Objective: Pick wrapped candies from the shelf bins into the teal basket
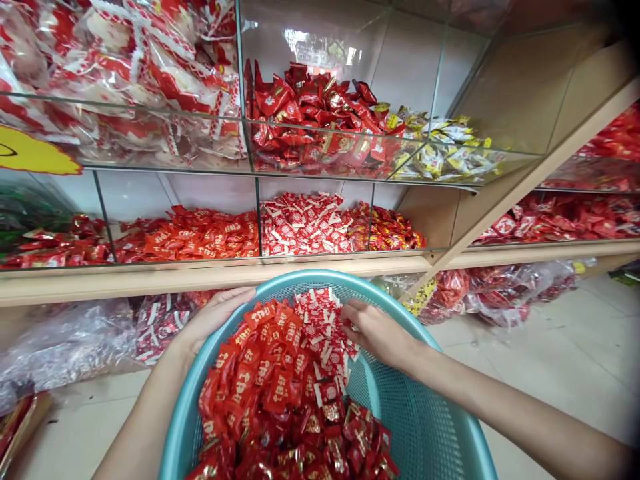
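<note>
A teal mesh basket (pixel 425 400) holds bright red candies (pixel 275 347), red-and-white candies (pixel 320 320) and dark red candies (pixel 320 440) in separate heaps. My left hand (pixel 215 317) rests against the outside of the basket's upper left rim, its fingers along the edge and closed on it. Inside the basket, my right hand (pixel 367 327) is at the right side of the red-and-white heap, its fingers curled down against the candies. Whatever lies within those fingers is hidden.
Ahead, a wooden shelf edge (pixel 150 277) runs behind the basket. Glass-fronted bins above it hold red-and-white candies (pixel 305 223) and other wrapped candies. Plastic bags (pixel 75 340) lie under the shelf, with more at right. A slanted wooden divider (pixel 525 173) stands at right.
</note>
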Demonstrator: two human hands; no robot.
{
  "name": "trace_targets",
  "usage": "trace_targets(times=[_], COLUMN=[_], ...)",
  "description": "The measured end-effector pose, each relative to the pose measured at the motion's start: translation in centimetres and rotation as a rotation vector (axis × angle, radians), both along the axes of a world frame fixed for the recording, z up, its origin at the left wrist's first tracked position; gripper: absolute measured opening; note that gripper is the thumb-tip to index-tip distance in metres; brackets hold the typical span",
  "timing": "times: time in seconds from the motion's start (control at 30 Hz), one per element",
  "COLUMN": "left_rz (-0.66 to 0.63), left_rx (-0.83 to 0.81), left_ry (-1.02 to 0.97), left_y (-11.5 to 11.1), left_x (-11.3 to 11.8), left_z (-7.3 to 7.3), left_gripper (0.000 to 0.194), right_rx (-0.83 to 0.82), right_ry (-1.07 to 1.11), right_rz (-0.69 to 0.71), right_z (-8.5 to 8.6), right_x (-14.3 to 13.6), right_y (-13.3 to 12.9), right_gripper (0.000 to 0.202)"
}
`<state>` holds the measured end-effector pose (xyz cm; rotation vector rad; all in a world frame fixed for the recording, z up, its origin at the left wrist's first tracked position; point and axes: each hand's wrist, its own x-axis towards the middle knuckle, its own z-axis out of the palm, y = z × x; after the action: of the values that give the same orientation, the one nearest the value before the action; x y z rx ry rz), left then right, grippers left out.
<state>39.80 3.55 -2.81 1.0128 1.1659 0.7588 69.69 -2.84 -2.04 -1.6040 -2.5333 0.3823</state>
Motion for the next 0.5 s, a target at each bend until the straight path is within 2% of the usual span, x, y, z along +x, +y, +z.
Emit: trace_targets(times=[0.33,0.43,0.5], left_rz=[-0.019,-0.022,-0.025], left_rx=[-0.049,-0.072,-0.069], left_ry=[-0.048,-0.109,-0.140], left_y=[-0.1,-0.2,-0.2], left_x=[0.0,0.0,0.0], left_z=[0.1,-0.1,-0.3], left_gripper=[0.037,0.039,0.040], right_rx=[0.015,0.053,0.099], right_ry=[0.033,-0.022,-0.008], right_rz=[-0.051,-0.062,-0.055], right_z=[-1.0,0.2,2.0], right_x=[-0.5,-0.6,-0.6], right_y=[-0.2,-0.2,0.5], right_gripper=[0.008,0.003,0.008])
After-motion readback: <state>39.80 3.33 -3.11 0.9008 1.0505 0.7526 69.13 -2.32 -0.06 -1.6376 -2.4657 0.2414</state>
